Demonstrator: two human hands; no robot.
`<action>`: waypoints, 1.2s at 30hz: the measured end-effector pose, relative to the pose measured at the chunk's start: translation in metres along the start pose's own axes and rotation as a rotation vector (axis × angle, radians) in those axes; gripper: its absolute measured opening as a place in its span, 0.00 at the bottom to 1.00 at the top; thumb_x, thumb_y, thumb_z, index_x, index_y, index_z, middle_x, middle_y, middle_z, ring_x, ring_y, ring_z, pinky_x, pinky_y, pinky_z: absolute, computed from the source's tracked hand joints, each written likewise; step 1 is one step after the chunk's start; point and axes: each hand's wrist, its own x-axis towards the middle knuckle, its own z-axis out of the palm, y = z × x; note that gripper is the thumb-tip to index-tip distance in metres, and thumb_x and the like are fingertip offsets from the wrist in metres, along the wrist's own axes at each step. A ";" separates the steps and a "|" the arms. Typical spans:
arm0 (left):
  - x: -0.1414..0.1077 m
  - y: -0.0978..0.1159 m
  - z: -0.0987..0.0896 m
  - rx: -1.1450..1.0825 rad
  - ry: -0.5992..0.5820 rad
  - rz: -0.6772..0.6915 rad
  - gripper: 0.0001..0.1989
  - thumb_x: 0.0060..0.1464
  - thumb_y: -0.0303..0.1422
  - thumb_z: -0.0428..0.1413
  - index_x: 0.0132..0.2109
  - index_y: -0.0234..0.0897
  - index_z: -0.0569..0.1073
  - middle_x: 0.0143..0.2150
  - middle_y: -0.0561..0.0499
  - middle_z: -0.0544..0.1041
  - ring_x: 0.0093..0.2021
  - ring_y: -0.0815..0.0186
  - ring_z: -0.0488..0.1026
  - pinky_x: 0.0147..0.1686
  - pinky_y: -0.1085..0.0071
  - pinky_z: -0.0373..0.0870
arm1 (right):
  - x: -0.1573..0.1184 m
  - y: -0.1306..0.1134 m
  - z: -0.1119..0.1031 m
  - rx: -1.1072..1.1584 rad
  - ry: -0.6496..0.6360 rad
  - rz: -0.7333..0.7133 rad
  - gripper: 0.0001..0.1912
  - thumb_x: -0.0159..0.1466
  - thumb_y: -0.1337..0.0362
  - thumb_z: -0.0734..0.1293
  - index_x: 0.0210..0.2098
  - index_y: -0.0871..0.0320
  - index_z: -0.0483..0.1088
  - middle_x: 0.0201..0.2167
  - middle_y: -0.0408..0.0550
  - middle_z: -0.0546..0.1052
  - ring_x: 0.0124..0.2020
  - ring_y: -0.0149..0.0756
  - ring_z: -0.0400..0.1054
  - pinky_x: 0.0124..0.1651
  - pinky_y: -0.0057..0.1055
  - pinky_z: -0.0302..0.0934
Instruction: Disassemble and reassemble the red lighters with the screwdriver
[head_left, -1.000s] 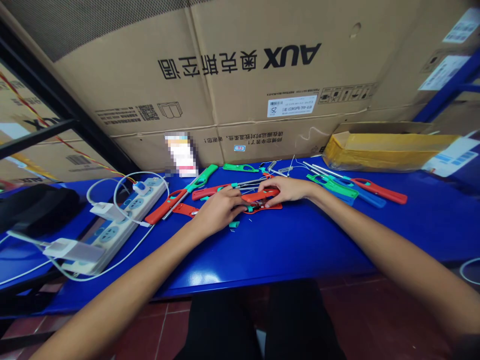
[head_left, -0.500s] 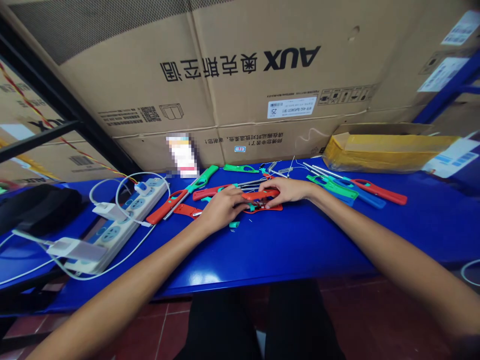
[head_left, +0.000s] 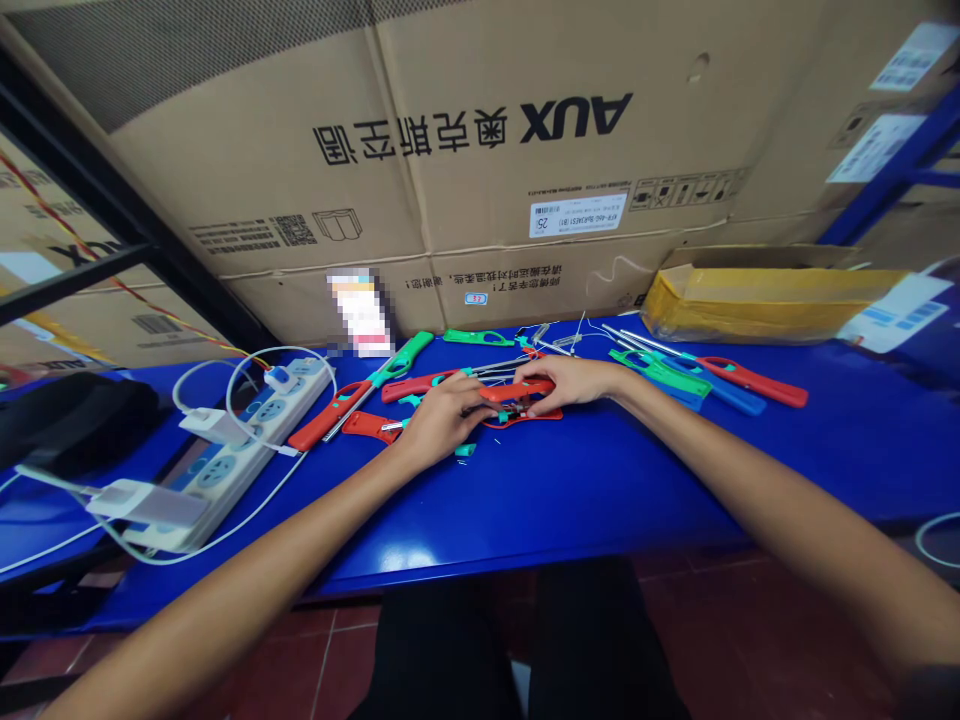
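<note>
Both hands meet over a red utility lighter casing (head_left: 531, 388) at the middle of the table. My right hand (head_left: 566, 382) is closed on it, thumb below and fingers on the far side. Opposite, my left hand (head_left: 450, 408) pinches at the casing's left end, by a small teal part (head_left: 504, 415). The inner parts between the fingertips are mostly hidden. Another red casing half (head_left: 371, 427) lies left of my left hand, and a loose teal piece (head_left: 465, 450) rests below it. Behind the hands is a red lighter handle (head_left: 409, 387) with metal rods.
Red-green lighters (head_left: 330, 418) lie at left beside a white power strip (head_left: 232, 455) with chargers and cables. Red, blue and green lighters (head_left: 750, 380) lie at right. A green casing (head_left: 480, 338), a yellow-taped box (head_left: 750, 300) and a phone (head_left: 361, 312) stand near the large carton (head_left: 465, 220).
The view has shifted slightly. Both hands keep their hold on the red lighter casing, with hardly any visible movement of the fingers.
</note>
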 end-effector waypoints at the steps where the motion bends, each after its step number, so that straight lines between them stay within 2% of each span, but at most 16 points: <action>1: 0.000 0.000 0.000 0.000 -0.003 -0.001 0.05 0.70 0.31 0.61 0.46 0.38 0.82 0.40 0.48 0.83 0.41 0.61 0.76 0.43 0.64 0.71 | 0.000 0.000 0.000 0.000 -0.002 -0.002 0.17 0.59 0.54 0.76 0.44 0.53 0.74 0.40 0.43 0.76 0.41 0.41 0.69 0.46 0.37 0.60; 7: 0.000 0.001 0.000 0.068 -0.027 0.015 0.05 0.68 0.28 0.61 0.45 0.36 0.83 0.40 0.46 0.82 0.41 0.60 0.75 0.43 0.64 0.71 | 0.001 0.001 0.000 -0.008 -0.002 -0.008 0.19 0.60 0.51 0.76 0.45 0.54 0.74 0.41 0.44 0.76 0.43 0.42 0.70 0.48 0.37 0.60; 12: 0.002 0.001 -0.003 -0.026 -0.057 -0.030 0.04 0.67 0.27 0.63 0.45 0.38 0.83 0.39 0.49 0.83 0.41 0.61 0.77 0.44 0.64 0.72 | 0.001 0.003 0.001 0.002 0.000 -0.002 0.18 0.60 0.52 0.76 0.44 0.53 0.74 0.40 0.43 0.76 0.42 0.41 0.69 0.47 0.37 0.60; 16: 0.002 0.001 -0.004 -0.072 -0.035 -0.072 0.02 0.66 0.30 0.65 0.43 0.38 0.84 0.35 0.51 0.83 0.37 0.62 0.76 0.42 0.66 0.71 | 0.002 0.005 0.001 -0.009 -0.006 0.008 0.19 0.59 0.52 0.76 0.45 0.53 0.74 0.40 0.43 0.76 0.40 0.40 0.69 0.46 0.37 0.59; 20: 0.004 0.000 -0.006 -0.109 -0.040 -0.120 0.08 0.67 0.36 0.64 0.39 0.40 0.84 0.32 0.52 0.82 0.34 0.63 0.74 0.39 0.67 0.70 | 0.002 0.005 0.002 -0.014 -0.013 0.004 0.18 0.59 0.52 0.76 0.45 0.53 0.75 0.39 0.42 0.76 0.40 0.39 0.68 0.45 0.36 0.59; 24: 0.004 -0.001 -0.007 -0.024 -0.030 -0.104 0.10 0.68 0.39 0.63 0.38 0.38 0.82 0.33 0.51 0.82 0.36 0.62 0.74 0.41 0.66 0.70 | 0.003 0.005 0.002 -0.003 -0.004 -0.007 0.18 0.59 0.52 0.77 0.45 0.53 0.75 0.40 0.43 0.77 0.41 0.40 0.69 0.47 0.37 0.60; 31: 0.005 -0.004 -0.013 -0.023 -0.117 -0.076 0.06 0.69 0.33 0.62 0.42 0.37 0.83 0.36 0.50 0.82 0.38 0.62 0.76 0.44 0.64 0.71 | 0.002 0.003 0.002 -0.019 -0.005 0.009 0.18 0.59 0.52 0.76 0.45 0.53 0.75 0.40 0.43 0.77 0.41 0.41 0.69 0.47 0.37 0.60; 36: 0.008 -0.003 -0.013 -0.057 -0.145 -0.095 0.10 0.70 0.33 0.59 0.39 0.38 0.83 0.35 0.50 0.82 0.37 0.62 0.76 0.45 0.64 0.71 | 0.002 0.000 0.002 0.021 -0.020 -0.003 0.17 0.60 0.52 0.77 0.44 0.53 0.75 0.40 0.43 0.78 0.42 0.41 0.71 0.47 0.36 0.60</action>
